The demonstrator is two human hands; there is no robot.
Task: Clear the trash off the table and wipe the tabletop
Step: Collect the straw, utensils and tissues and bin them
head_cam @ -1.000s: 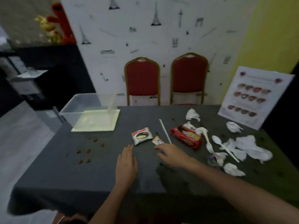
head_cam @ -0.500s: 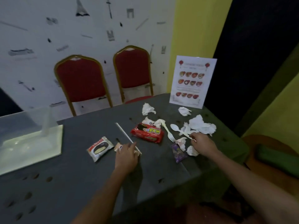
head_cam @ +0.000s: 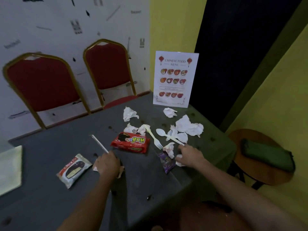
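Since half a second earlier my view had swung further right, so the clear bin was almost gone at the left edge. My left hand (head_cam: 107, 165) stayed curled over a small wrapper (head_cam: 121, 170) at the near end of the white straw (head_cam: 99, 143); the fingers were hidden beneath the hand, so I could not tell what they gripped. My right hand (head_cam: 190, 155) had closed on a crumpled tissue (head_cam: 179, 161) just beside the purple wrapper (head_cam: 166, 162). On the grey table (head_cam: 50, 189) lay the red biscuit pack (head_cam: 130, 142), a white snack packet (head_cam: 74, 170), a plastic fork (head_cam: 154, 139), a spoon (head_cam: 166, 135) and more tissues (head_cam: 189, 126), all before the upright menu card (head_cam: 175, 79). Dark spots marked the cloth.
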